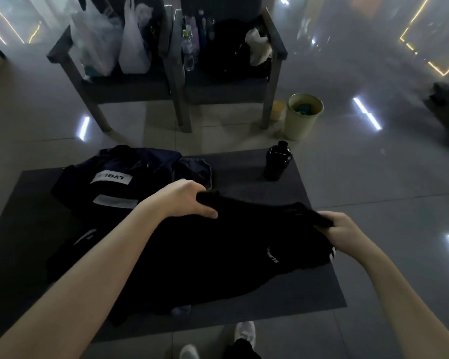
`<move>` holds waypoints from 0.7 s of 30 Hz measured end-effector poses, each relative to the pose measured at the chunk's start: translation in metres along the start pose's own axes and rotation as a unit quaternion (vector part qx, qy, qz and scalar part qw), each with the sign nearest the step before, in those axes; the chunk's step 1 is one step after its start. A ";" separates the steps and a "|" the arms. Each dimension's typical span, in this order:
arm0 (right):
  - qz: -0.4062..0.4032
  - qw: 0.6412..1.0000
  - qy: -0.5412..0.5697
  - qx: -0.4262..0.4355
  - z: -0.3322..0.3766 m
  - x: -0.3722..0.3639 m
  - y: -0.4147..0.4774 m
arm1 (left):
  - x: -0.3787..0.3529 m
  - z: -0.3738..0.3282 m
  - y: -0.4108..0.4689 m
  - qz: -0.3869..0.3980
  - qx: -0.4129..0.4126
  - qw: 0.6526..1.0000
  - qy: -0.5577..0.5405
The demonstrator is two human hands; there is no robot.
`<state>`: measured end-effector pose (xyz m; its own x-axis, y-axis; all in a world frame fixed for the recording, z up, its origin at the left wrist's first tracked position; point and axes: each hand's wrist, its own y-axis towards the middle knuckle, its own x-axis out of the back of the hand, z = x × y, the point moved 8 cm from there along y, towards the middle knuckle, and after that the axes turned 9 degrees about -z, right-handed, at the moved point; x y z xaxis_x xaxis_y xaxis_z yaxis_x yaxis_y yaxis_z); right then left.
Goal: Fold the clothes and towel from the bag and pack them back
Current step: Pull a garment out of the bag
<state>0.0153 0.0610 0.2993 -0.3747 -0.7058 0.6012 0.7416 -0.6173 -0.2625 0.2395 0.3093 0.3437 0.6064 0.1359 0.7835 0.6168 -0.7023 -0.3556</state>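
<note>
While the fingers (196,189) of the left hand (184,200) are gripping one top corner of the black fabric garment (218,255), the right hand (345,229) is pinching the other; garment is draping onto the dark grey floor mat (309,288). Navy fabric bundle with white labels (119,177) is lying just beyond; black plastic bottle (278,161) is standing at mat's far edge.

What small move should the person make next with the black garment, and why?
Probably draw the black garment taut and lay it flat on the mat: the left hand and right hand each grip its far edge, and the cloth lies rumpled, not yet folded.
</note>
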 end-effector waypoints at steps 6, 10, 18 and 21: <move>-0.035 0.992 0.119 -0.018 0.033 0.002 -0.046 | -0.038 0.007 -0.040 0.189 -0.012 0.968 0.163; 0.064 0.996 -0.053 -0.022 0.032 -0.003 -0.072 | -0.036 0.022 -0.053 0.156 0.067 0.984 -0.056; 0.024 0.991 -0.070 -0.114 0.007 0.027 -0.117 | -0.080 -0.011 -0.103 0.284 0.164 0.898 -0.293; -0.002 0.985 -0.018 -0.170 -0.003 0.042 -0.127 | -0.090 -0.032 -0.113 0.316 0.166 0.894 -0.270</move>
<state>-0.0960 0.1088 0.3554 -0.3526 -0.6934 0.6284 0.5088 -0.7056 -0.4932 0.0988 0.3545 0.3295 0.9850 0.1665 0.0447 0.1268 -0.5236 -0.8425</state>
